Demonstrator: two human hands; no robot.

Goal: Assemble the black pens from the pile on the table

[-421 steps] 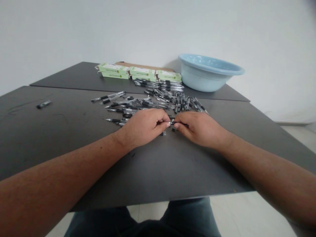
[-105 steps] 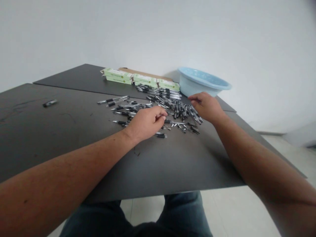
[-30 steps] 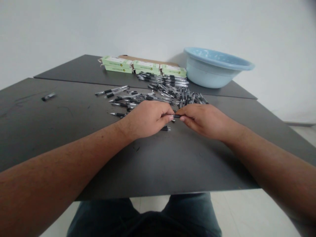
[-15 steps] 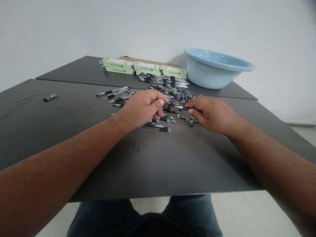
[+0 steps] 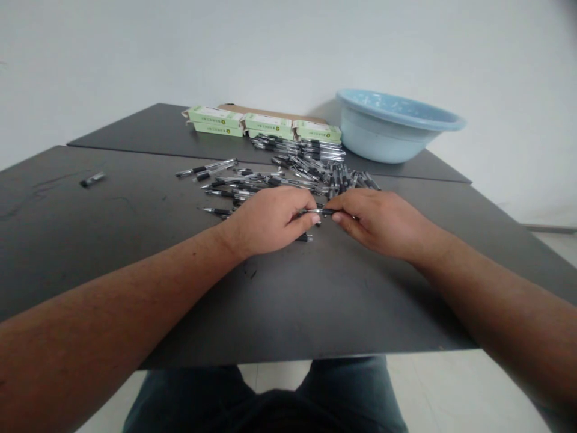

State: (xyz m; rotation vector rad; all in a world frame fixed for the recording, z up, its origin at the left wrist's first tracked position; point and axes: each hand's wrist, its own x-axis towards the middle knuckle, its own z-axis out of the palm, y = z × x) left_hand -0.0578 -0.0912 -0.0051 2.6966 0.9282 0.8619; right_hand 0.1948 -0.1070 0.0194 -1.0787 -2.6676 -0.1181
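In the head view a pen with a black grip and a silvery tip section spans the gap between my two hands, low over the table. My right hand pinches it by the black grip. The thumb and forefinger of my left hand close on its silvery left end; whether a separate small part sits between them is hidden. Behind both hands lies a heap of clear pens with black grips. Part of a pen shows beneath my left fingers.
Green and white boxes stand in a row at the back, beside a light blue basin on the right. A cluster of small dark pieces lies far left. The dark table has its near edge above my lap.
My left hand has come down and to the right, and its fingers now grip the left end of the pen. My right hand has lowered slightly with the pen, drawing it nearer.
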